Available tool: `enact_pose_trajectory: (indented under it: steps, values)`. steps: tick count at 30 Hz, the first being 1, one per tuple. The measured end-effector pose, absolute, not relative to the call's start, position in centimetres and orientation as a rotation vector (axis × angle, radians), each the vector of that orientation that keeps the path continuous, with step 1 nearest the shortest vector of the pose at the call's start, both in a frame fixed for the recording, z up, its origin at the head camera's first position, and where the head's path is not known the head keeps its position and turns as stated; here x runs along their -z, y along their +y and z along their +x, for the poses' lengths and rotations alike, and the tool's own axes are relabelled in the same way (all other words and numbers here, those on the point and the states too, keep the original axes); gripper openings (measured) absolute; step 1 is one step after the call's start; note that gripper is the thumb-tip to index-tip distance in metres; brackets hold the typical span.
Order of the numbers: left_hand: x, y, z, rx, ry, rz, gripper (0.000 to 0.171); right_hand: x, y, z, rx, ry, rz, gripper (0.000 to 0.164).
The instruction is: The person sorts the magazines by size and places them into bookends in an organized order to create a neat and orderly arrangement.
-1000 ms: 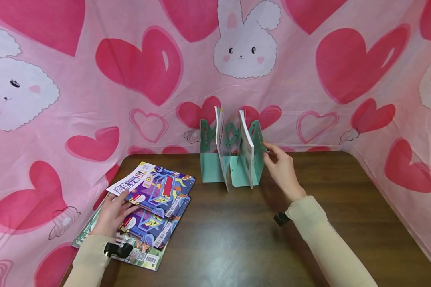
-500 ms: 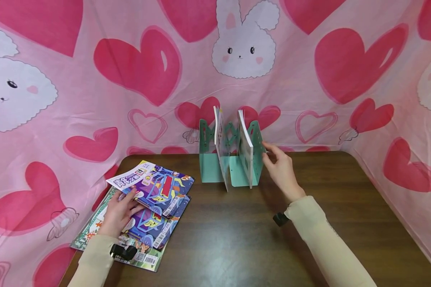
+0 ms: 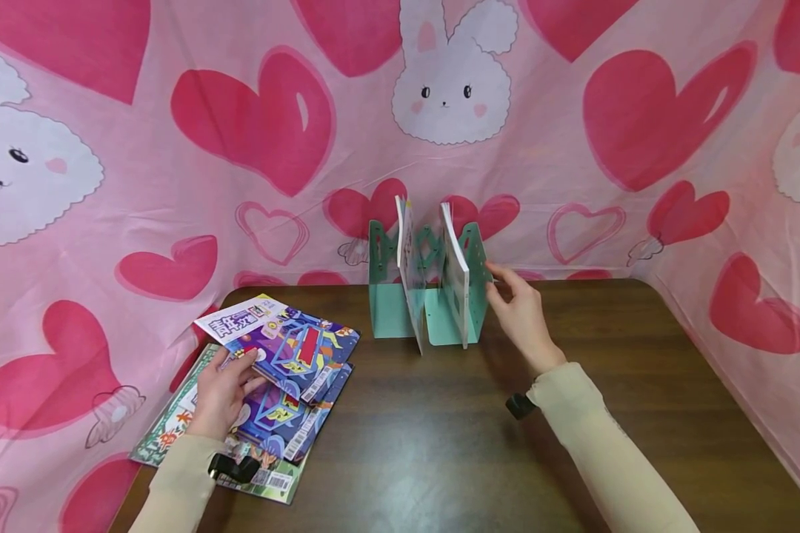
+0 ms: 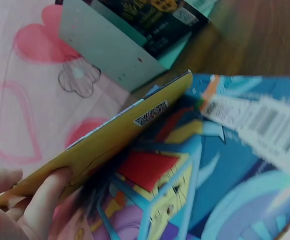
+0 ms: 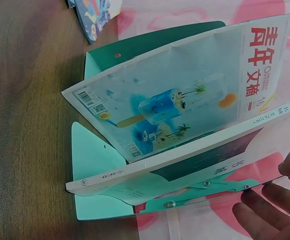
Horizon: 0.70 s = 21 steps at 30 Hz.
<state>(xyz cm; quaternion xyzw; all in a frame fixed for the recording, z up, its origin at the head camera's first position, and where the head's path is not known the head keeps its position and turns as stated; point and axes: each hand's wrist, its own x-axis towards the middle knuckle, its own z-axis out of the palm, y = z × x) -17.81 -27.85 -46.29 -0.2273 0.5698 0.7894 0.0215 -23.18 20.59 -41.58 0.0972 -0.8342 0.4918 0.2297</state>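
Note:
My left hand (image 3: 223, 392) pinches the left edge of a purple magazine (image 3: 310, 342), the top one of a stack. In the left wrist view its yellow-edged underside (image 4: 112, 135) tilts up off a matching purple magazine (image 4: 210, 150) below. Fingers of my right hand (image 3: 523, 318) hold the outer edge of the right panel of a mint green expandable bookend (image 3: 393, 314). Two slim magazines stand in it: one with an ice-pop cover (image 5: 185, 100) leans in the middle, and a white-spined one (image 5: 195, 152) stands nearer the right panel.
Beneath the purple magazines lie more magazines, one with a green border (image 3: 173, 422). Brown wooden table (image 3: 400, 444) surrounds the stack and bookend. A pink cloth (image 3: 547, 111) with hearts and rabbits hangs close behind the bookend and along both sides.
My left hand has moved slightly right and its fingers have come onto the top magazine's edge, showing more of its white title strip. My right hand and the bookend stay put.

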Motion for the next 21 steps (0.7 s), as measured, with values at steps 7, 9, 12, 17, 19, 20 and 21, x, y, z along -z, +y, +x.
enact_pose_trajectory:
  steps: [7,9,12,17,19,20,21]
  values:
    - [44.8,-26.9,-17.3,-2.504,1.808,-0.711,0.07,41.5,20.5,-23.2,-1.35,-2.307,0.256,0.039]
    - [44.3,-26.4,-17.0,-2.508,1.859,-0.717,0.069,41.6,20.5,-23.1,-1.353,-2.311,0.253,0.04]
    - [43.7,-25.5,-16.7,-2.515,1.955,-0.701,0.067,41.6,20.5,-23.1,-1.352,-2.311,0.247,0.039]
    - [42.5,-23.9,-16.0,-2.523,2.116,-0.637,0.063,41.5,20.4,-23.1,-1.337,-2.311,0.238,0.039]
    - [42.1,-23.4,-15.7,-2.514,2.184,-0.588,0.062,41.5,20.4,-23.0,-1.34,-2.308,0.24,0.039]
    - [42.0,-23.2,-15.5,-2.506,2.214,-0.562,0.062,41.6,20.4,-23.0,-1.343,-2.305,0.242,0.039]
    - [41.8,-22.9,-15.3,-2.497,2.247,-0.536,0.061,41.6,20.4,-23.0,-1.348,-2.303,0.244,0.039]
